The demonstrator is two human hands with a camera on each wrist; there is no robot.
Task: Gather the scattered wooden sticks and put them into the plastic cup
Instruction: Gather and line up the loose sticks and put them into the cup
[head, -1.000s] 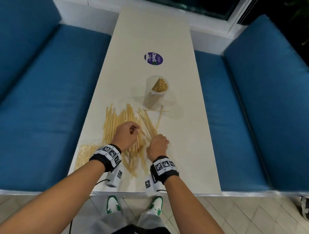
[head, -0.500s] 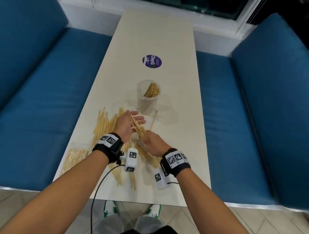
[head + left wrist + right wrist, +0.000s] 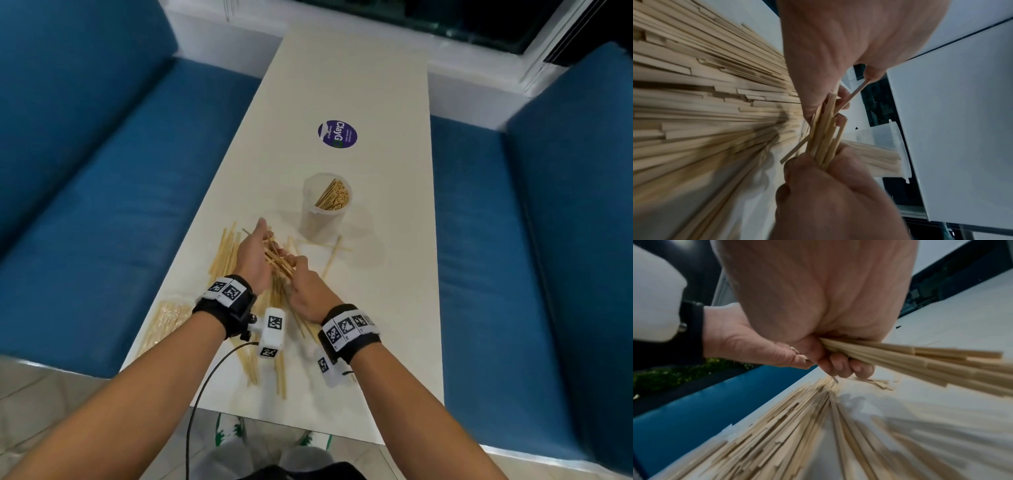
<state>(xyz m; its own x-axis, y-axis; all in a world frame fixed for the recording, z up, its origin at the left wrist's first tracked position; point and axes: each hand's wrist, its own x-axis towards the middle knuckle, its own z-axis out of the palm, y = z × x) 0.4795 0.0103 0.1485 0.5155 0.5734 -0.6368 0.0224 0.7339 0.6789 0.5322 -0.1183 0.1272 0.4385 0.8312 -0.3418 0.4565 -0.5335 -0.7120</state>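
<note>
A bundle of wooden sticks (image 3: 279,262) is held above the table between both hands. My right hand (image 3: 303,281) grips its near end, fingers curled round it (image 3: 840,365). My left hand (image 3: 258,248) closes its thumb and fingers on the far ends (image 3: 838,99). The clear plastic cup (image 3: 325,209) stands upright just beyond the hands, with several sticks (image 3: 334,198) inside. Many loose sticks (image 3: 224,253) lie scattered on the table under and left of the hands, and a few more (image 3: 332,255) lie to the right near the cup.
The long white table (image 3: 376,308) runs between two blue sofas (image 3: 102,205) (image 3: 513,240). A clear packet of sticks (image 3: 164,318) lies at the table's near left edge. A round purple sticker (image 3: 337,134) lies beyond the cup.
Both hands have lifted off the pile with a bundle of sticks. The left hand has turned palm-in against the bundle's far ends while the right hand grips it.
</note>
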